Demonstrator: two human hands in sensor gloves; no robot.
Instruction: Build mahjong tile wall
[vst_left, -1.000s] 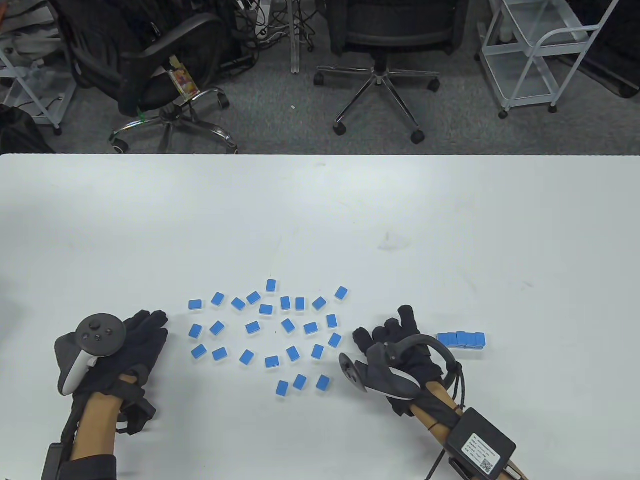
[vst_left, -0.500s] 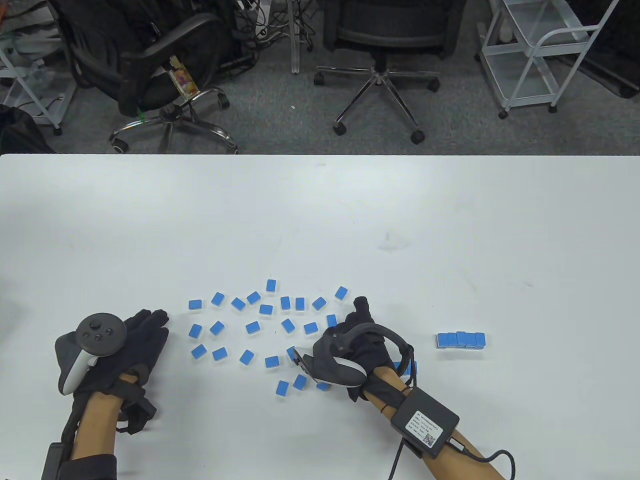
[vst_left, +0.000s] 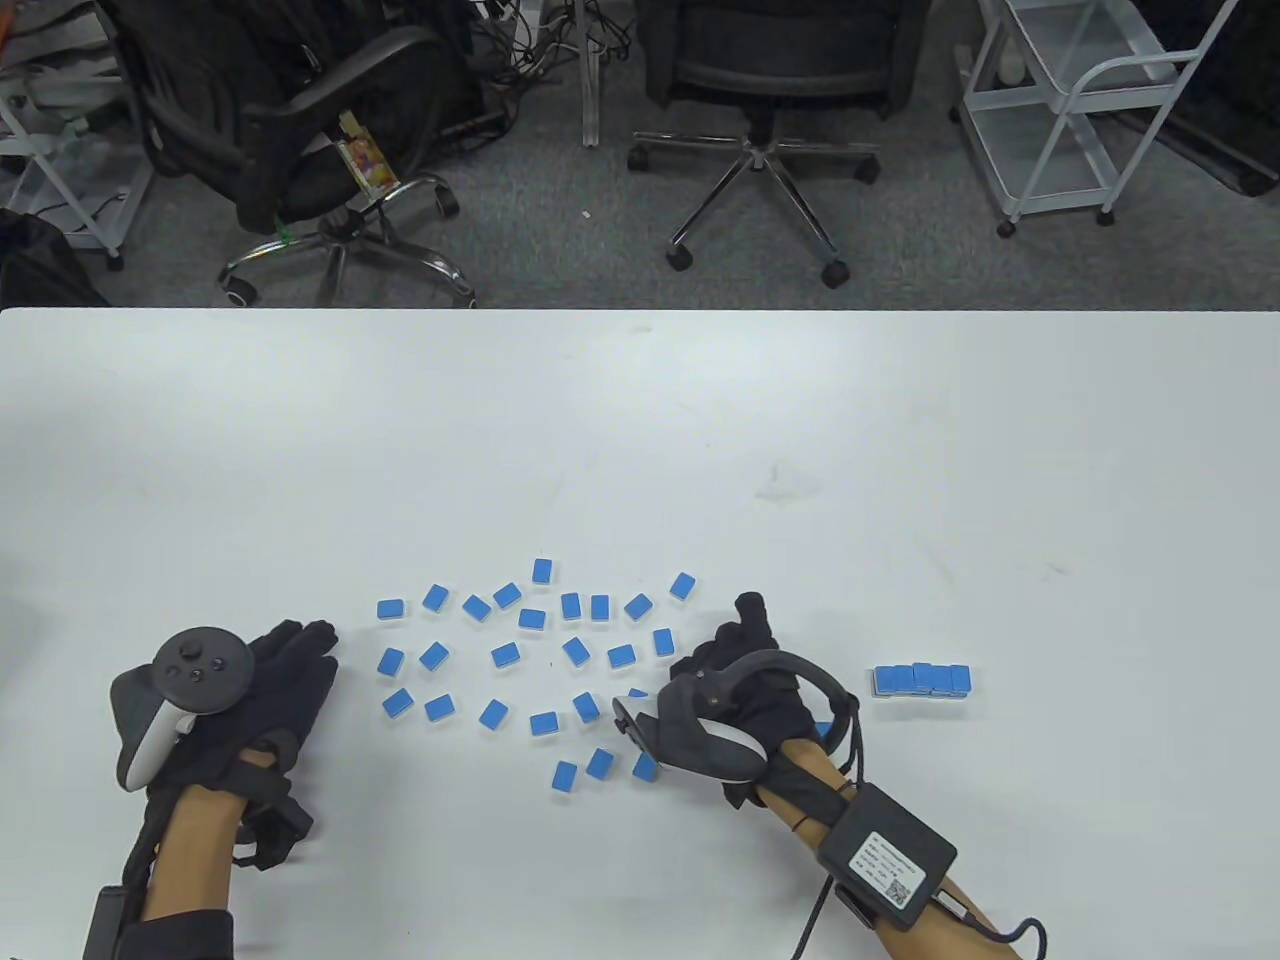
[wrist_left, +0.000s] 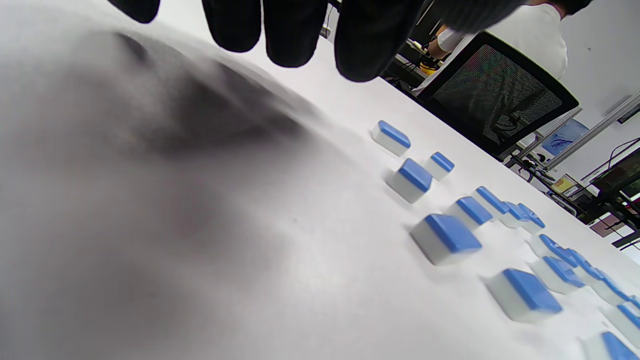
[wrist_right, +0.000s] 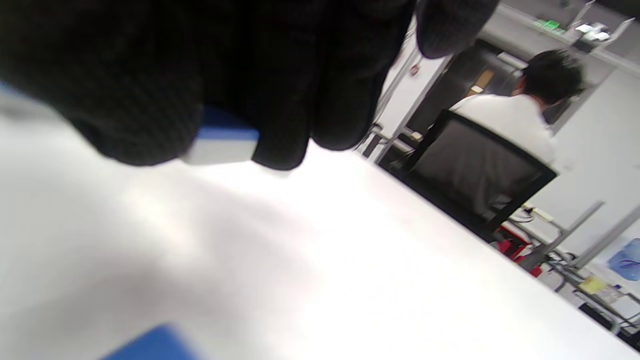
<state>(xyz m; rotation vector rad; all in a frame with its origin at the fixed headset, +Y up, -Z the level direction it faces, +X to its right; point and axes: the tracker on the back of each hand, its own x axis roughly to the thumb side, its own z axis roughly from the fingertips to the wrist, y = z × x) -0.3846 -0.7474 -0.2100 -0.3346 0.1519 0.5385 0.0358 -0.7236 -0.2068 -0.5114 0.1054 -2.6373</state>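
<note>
Table view first: loose mahjong tiles, blue-backed with white bodies, scattered face down over the near middle of the white table, none touching in most of the spread. Off to the right, well apart from the scatter, a short wall row of tiles set side by side and touching, blue backs up. Between the scatter and that row, the right hand, gloved in black with a tracker strapped to its back, fingers curled down, one finger raised toward the far edge. From the right wrist view, a held tile pinched between the curled gloved fingers, white side low, blue back above, just over the table surface; another blue corner blurred at the bottom edge. Partly hidden behind the right wrist, one more blue tile on the table. At the left, the left hand flat on the table, fingers straight and close together, gripping nothing, just beside the leftmost tiles. Beyond the table's far edge, two black office chairs and a white cart on grey carpet.
</note>
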